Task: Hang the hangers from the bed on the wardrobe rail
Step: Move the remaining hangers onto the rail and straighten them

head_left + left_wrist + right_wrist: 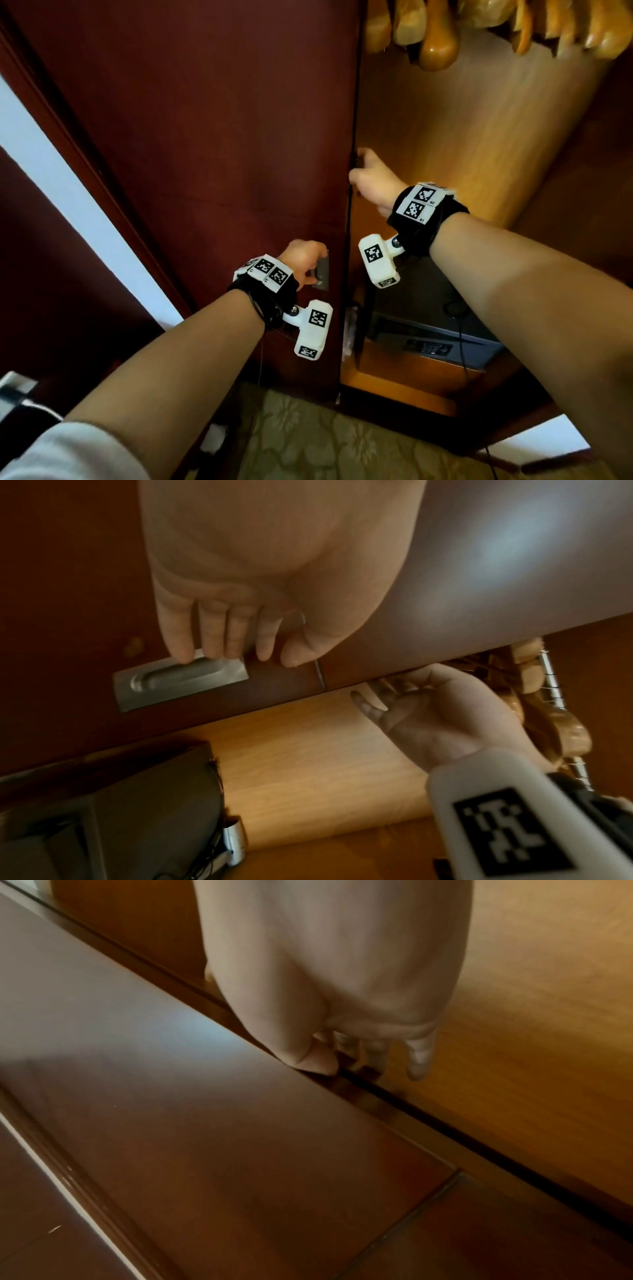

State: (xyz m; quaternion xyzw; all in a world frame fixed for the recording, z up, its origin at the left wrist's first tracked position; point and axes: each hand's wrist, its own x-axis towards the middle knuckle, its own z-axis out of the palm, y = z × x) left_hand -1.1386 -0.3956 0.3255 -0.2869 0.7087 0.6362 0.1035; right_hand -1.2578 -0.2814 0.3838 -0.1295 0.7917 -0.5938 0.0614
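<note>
The wooden hangers (442, 31) hang in a row at the top of the open wardrobe, far above both hands and touched by neither; in the left wrist view a few of them show beside a metal rail (555, 674) just past the right hand. Nearest, a patterned carpet (325, 445) covers the floor in front of the wardrobe, and a white sleeve (68, 455) shows at the near left. The left hand (303, 258) is at the recessed metal handle (178, 680) set in the dark red sliding door (205, 137): its fingers (212, 631) lie close together and fairly straight, their tips dipping into the handle's groove, while the thumb rests on the door face just to the right of the plate. Farther and to the right, the right hand (371, 178) grips the door's right edge, thumb on the front face and fingers (419, 1056) curled round behind the edge, slightly spread. Both wrists wear black bands with white marker blocks. Inside the wardrobe, low on the shelf to the right of the door edge, sits a dark grey safe (428, 339) with a keypad and a black cable (460, 339) trailing over it. The wardrobe's interior is light orange wood (479, 130), warmly lit. A white wall strip (68, 181) runs to the left of the door frame.
</note>
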